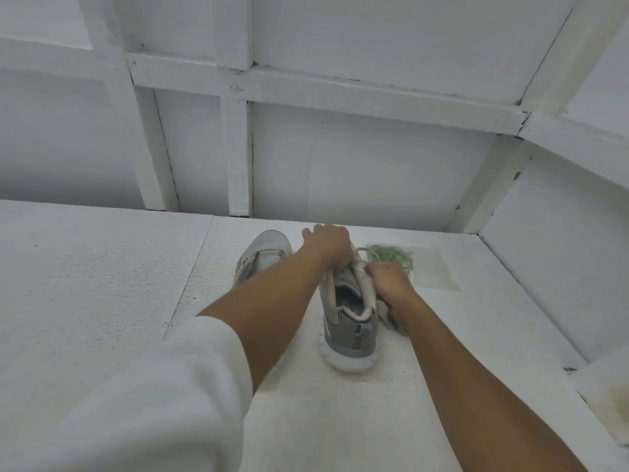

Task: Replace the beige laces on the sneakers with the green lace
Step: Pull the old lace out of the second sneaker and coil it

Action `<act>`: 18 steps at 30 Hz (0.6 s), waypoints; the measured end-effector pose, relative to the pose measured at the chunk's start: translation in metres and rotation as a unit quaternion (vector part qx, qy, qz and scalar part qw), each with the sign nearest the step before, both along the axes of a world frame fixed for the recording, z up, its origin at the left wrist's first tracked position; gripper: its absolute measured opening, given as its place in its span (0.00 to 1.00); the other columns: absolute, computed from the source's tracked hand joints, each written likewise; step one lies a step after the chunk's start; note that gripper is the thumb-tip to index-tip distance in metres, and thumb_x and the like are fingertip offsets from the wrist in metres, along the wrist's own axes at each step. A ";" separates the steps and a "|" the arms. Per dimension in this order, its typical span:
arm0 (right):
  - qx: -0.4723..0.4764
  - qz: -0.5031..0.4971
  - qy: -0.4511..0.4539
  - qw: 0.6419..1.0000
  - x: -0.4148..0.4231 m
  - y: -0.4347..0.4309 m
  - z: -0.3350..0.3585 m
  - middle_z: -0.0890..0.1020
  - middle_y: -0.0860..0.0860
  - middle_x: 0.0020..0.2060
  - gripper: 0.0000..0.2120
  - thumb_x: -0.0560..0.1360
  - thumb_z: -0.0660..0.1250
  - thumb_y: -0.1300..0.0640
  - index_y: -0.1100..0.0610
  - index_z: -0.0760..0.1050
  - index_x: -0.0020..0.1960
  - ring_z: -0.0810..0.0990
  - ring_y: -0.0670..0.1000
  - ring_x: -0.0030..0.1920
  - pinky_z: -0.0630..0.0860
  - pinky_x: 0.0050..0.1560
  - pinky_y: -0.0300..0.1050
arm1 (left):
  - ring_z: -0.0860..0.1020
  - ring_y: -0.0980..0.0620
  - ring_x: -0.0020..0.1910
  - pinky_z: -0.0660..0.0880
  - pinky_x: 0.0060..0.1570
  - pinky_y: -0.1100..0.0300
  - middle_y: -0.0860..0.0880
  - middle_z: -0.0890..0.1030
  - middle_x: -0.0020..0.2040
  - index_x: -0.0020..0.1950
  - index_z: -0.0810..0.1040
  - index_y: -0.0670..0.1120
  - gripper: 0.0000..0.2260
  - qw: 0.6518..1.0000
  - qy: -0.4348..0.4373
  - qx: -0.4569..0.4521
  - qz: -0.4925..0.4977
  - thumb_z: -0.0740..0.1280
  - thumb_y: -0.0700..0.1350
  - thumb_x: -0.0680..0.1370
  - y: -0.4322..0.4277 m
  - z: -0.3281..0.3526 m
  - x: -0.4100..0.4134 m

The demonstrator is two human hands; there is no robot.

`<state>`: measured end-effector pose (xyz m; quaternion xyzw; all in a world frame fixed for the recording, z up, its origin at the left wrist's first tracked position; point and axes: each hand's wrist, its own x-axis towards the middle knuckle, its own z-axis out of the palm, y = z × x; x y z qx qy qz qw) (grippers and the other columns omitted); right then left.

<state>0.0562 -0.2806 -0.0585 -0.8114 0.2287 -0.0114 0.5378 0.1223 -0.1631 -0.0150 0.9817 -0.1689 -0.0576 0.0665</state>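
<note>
Grey mesh first: the far sneaker [263, 255] lies at the left, nobody touching it. My left hand [328, 241] clasps the front of the near sneaker [347, 321] to steady it, and my right hand [388, 281] is curled tight on its beige lace [360, 267] by the tongue. The green lace [391, 255] lies coiled beyond, unused. I judge the job barely begun.
</note>
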 end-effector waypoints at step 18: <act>-0.016 -0.002 -0.005 1.000 -0.001 0.001 -0.001 0.75 0.59 0.37 0.09 0.77 0.58 0.61 0.62 0.74 0.40 0.73 0.53 0.38 0.67 0.38 0.47 | 0.70 0.41 0.64 0.66 0.62 0.48 0.43 0.74 0.64 0.62 0.75 0.45 0.16 0.998 0.052 0.021 -0.042 0.62 0.51 0.78 -0.010 -0.006 -0.005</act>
